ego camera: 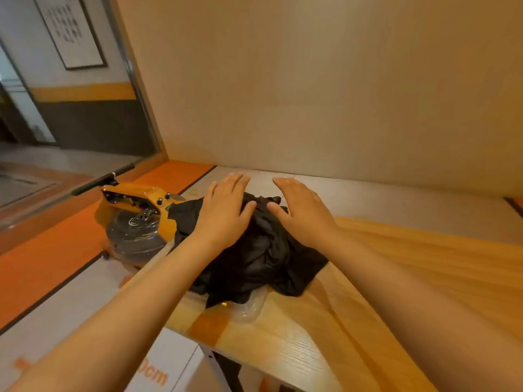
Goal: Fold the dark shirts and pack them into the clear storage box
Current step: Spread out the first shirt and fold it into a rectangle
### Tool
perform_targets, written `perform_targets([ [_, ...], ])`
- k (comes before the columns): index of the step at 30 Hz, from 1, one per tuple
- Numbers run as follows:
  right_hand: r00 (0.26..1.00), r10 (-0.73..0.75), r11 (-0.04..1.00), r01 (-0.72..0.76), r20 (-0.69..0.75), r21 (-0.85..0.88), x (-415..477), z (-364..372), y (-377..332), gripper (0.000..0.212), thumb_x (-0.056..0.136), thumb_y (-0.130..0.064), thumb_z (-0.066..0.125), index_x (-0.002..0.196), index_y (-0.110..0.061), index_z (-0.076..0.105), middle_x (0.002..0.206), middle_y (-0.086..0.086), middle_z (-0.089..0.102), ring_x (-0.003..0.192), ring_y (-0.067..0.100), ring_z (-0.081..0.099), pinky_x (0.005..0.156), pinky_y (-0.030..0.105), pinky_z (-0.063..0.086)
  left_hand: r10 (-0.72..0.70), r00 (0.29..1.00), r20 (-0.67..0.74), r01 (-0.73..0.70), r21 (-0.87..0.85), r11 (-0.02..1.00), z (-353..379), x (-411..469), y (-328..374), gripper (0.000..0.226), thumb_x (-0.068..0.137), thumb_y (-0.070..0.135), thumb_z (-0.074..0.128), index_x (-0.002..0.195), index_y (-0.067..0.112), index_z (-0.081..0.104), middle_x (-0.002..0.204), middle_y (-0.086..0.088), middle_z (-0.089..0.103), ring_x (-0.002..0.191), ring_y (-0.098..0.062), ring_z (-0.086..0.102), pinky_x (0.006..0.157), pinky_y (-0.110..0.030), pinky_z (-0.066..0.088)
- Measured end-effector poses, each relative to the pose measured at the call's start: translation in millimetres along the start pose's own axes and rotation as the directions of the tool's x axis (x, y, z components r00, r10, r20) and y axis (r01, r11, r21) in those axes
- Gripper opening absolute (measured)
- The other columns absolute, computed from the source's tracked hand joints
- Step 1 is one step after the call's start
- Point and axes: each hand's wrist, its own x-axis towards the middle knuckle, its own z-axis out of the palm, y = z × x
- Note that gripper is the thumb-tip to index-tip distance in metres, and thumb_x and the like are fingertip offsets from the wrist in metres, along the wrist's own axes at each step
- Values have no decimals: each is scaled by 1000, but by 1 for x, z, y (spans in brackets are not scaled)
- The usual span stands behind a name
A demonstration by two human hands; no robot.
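Head view, looking down along both bare forearms to a wooden table (pixel 396 278) that stands against a plain beige wall (pixel 311 80). The dark shirts (pixel 254 250) lie in one crumpled black heap near the table's left edge, with a fold spilling over that edge. Only a rounded bit of clear plastic shows from under the heap's near side, which seems to be a corner of the clear storage box (pixel 252 306) (the rest is covered by cloth, so whether the shirts sit inside it or just on top cannot be told).

The left hand (pixel 226 205) lies flat on the far left part of the heap, fingers straight and together, thumb spread toward the middle, gripping nothing. The right hand (pixel 300 210) is likewise flat with straight fingers over the heap's far right part. Its thumb tip is at the cloth, but whether the palm presses down or hovers just above is unclear. The two thumbs point toward each other, near but apart.

On the floor left of the table sits a yellow-orange machine (pixel 133 202) with a plastic-wrapped round part. Beneath it run an orange floor strip (pixel 42 258) and a pale mat with orange print. A framed picture (pixel 70 29) hangs on the far left wall.
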Motion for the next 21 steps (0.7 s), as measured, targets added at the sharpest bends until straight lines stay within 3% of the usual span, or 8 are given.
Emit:
perform_targets([
  [4, 959, 163, 986, -149, 231, -75, -5, 20, -5, 66, 92, -61, 43, 145, -21, 35, 146, 1, 41, 133, 22, 39, 108, 40, 36, -93, 981, 167, 109, -88, 990, -1, -10, -29, 67, 99, 42, 44, 154, 17, 13, 161, -2, 16, 148, -19, 13, 121, -39, 13],
  [7, 935, 251, 968, -235, 252, -91, -12, 28, -5, 43, 98, -49, 42, 127, -19, 53, 122, 4, 60, 106, 25, 57, 82, 39, 50, -130, 935, 331, 220, -251, 943, 1, -14, -35, 74, 97, 41, 51, 155, 20, 12, 157, -6, 26, 144, -24, 25, 116, -43, 27],
  [10, 958, 246, 969, -245, 148, -29, -16, 15, -4, 25, 102, -34, 42, 97, -16, 59, 93, 5, 63, 86, 26, 58, 64, 34, 44, -115, 970, 213, 157, -195, 968, -7, -13, -38, 56, 93, 38, 59, 143, 20, 42, 135, -6, 47, 130, -24, 37, 106, -40, 36],
  [13, 967, 243, 961, -252, 82, 113, -13, -6, -1, 32, 102, -30, 42, 81, -9, 56, 77, 5, 59, 76, 26, 55, 62, 35, 39, -64, 994, 93, 84, -235, 968, -26, -6, -32, 22, 92, 30, 62, 110, 17, 64, 102, 1, 53, 104, -19, 47, 82, -27, 34],
  [16, 967, 252, 928, -252, 37, 273, -6, -35, -2, 34, 103, -23, 39, 78, -5, 54, 70, 6, 53, 70, 24, 50, 58, 33, 34, -20, 997, 75, 43, -325, 945, -49, 4, -24, 8, 91, 25, 64, 90, 17, 64, 88, 5, 56, 88, -17, 52, 72, -27, 34],
  [19, 957, 285, 881, -241, -51, 408, 3, -68, -4, 32, 103, -21, 37, 85, -4, 57, 75, 7, 54, 75, 29, 53, 68, 38, 44, 9, 997, 80, 24, -397, 917, -75, 18, -7, 19, 91, 29, 64, 88, 9, 62, 83, -4, 60, 75, -20, 54, 63, -29, 38],
  [21, 940, 316, 855, -225, -125, 467, 8, -94, -9, 34, 104, -22, 35, 94, 2, 58, 79, 8, 53, 74, 25, 51, 67, 37, 43, 41, 998, 43, -19, -430, 903, -94, 29, 9, 23, 90, 30, 66, 89, 7, 60, 82, -6, 60, 72, -19, 54, 62, -29, 39],
])
